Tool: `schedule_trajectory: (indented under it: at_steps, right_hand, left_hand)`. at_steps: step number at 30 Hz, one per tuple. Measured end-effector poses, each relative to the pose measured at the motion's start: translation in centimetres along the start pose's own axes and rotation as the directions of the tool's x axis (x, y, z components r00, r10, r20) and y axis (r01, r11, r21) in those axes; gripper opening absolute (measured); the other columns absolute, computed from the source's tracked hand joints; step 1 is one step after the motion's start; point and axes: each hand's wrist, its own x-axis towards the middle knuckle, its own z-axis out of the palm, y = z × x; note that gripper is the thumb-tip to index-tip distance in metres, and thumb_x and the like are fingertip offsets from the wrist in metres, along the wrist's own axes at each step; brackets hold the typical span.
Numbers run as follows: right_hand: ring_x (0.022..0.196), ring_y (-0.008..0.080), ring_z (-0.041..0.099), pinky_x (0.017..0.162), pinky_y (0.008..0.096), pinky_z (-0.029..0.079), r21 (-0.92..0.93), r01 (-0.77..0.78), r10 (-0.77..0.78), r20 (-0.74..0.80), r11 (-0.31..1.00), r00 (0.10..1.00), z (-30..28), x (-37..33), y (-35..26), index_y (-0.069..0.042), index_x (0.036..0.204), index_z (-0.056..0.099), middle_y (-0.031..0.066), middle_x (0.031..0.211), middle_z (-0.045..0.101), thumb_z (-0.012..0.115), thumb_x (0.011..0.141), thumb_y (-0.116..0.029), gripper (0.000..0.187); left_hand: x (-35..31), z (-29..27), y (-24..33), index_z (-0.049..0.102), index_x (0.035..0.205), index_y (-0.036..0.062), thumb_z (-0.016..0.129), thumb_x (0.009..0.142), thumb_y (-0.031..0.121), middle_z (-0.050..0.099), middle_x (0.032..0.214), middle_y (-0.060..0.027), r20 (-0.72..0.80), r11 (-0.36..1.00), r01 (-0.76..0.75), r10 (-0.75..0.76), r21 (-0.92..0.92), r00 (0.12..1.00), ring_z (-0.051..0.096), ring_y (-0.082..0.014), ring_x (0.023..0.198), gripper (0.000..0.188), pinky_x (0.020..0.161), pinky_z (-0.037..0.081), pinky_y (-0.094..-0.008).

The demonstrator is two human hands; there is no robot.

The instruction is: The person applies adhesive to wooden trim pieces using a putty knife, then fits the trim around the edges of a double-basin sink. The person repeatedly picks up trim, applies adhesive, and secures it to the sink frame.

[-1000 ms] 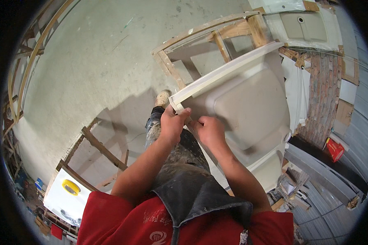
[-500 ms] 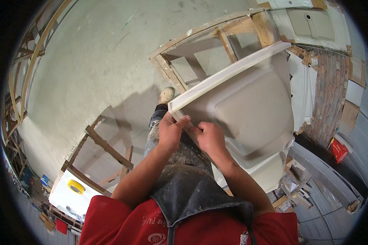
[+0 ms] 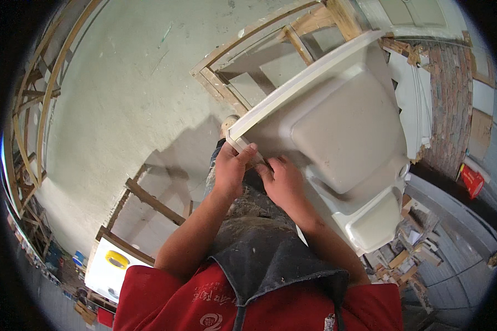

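A large off-white moulded washbasin (image 3: 342,129) stands tilted on edge before me, its rounded bowl bulging toward the right. Along its long rim (image 3: 309,80) runs a pale, slightly yellowish band. At the corner nearest my body, my left hand (image 3: 230,172) is closed round the short rim edge, thumb on top. Just to the right, my right hand (image 3: 283,181) pinches the same edge with bent fingers. The undersides of both hands' fingers are hidden, so I cannot tell whether a thin strip lies between them.
Behind the basin is a wooden frame (image 3: 221,88); another frame (image 3: 152,201) stands at left beside a white panel (image 3: 102,265) bearing a yellow tape roll (image 3: 116,259). At right are stacked strips (image 3: 447,110), a red package (image 3: 471,181) and wood offcuts (image 3: 408,265).
The view has shifted a little, so surroundings sit differently. Both hands keep to the same rim corner; my right fingers have moved slightly along the edge.
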Motion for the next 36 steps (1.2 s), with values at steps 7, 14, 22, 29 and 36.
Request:
schedule_trajectory:
  at_steps: [7, 14, 22, 29, 36]
  right_hand:
    - [0.095, 0.0378, 0.061, 0.078, 0.0488, 0.052, -0.148, 0.063, -0.086, -0.149, 0.987, 0.985, 3.8, -1.6, 0.3, -0.001, 0.111, 0.061, 0.0169, 0.105, 0.057, 0.076, 0.082, -0.024, 0.04]
    - [0.09, 0.0336, 0.062, 0.077, 0.0459, 0.053, -0.229, 0.052, -0.108, -0.24, 0.972, 0.965, 5.0, -1.5, 0.7, -0.003, 0.103, 0.064, 0.0134, 0.094, 0.059, 0.076, 0.078, -0.019, 0.032]
    - [0.088, 0.0325, 0.063, 0.077, 0.0449, 0.053, -0.256, 0.068, -0.137, -0.26, 0.964, 0.956, 5.6, -1.2, 0.9, -0.004, 0.093, 0.063, 0.012, 0.091, 0.06, 0.067, 0.084, -0.017, 0.017]
    - [0.093, 0.0346, 0.061, 0.081, 0.0454, 0.052, -0.17, 0.061, -0.105, -0.26, 0.984, 0.96, 4.7, -1.6, 0.8, -0.004, 0.095, 0.062, 0.014, 0.097, 0.061, 0.07, 0.084, -0.019, 0.02]
    - [0.1, 0.0362, 0.06, 0.087, 0.0464, 0.05, -0.105, -0.015, -0.019, -0.316, 0.994, 0.949, 4.5, -8.2, 5.3, -0.003, 0.118, 0.064, 0.0157, 0.103, 0.062, 0.075, 0.084, -0.02, 0.039]
  left_hand:
    - [-2.8, -3.4, 1.6, 0.042, 0.147, 0.0018, 0.085, 0.077, 0.015, 0.049, 0.145, -0.0189, 0.17, 0.452, -0.464, 0.552, 0.762, 0.816, 0.049, -0.0338, 0.132, 0.084, 0.104, 0.046, -0.0451]
    - [-2.3, -4.8, 7.7, 0.062, 0.13, 0.0112, 0.085, 0.072, 0.017, 0.057, 0.133, -0.008, 0.73, -0.508, -0.528, 0.395, 0.68, 0.558, 0.05, -0.0323, 0.12, 0.062, 0.102, 0.042, -0.0449]
    - [-2.8, -7.5, 6.8, 0.059, 0.132, 0.0093, 0.085, 0.072, 0.015, 0.056, 0.133, -0.0106, 0.683, -0.454, -0.513, 0.428, 0.729, 0.592, 0.05, -0.0335, 0.12, 0.065, 0.101, 0.042, -0.0471]
    - [-5.9, -8.6, 3.1, 0.057, 0.135, 0.0085, 0.081, 0.076, 0.021, 0.053, 0.141, -0.0119, 0.703, -0.471, -0.532, 0.346, 0.703, 0.622, 0.047, -0.0356, 0.128, 0.065, 0.106, 0.037, -0.0502]
    - [-4.6, -4.7, 1.5, 0.054, 0.137, 0.0084, 0.076, 0.081, 0.023, 0.05, 0.143, -0.0112, 0.844, -0.568, -0.639, 0.223, 0.519, 0.487, 0.042, -0.0343, 0.135, 0.063, 0.111, 0.033, -0.0536]
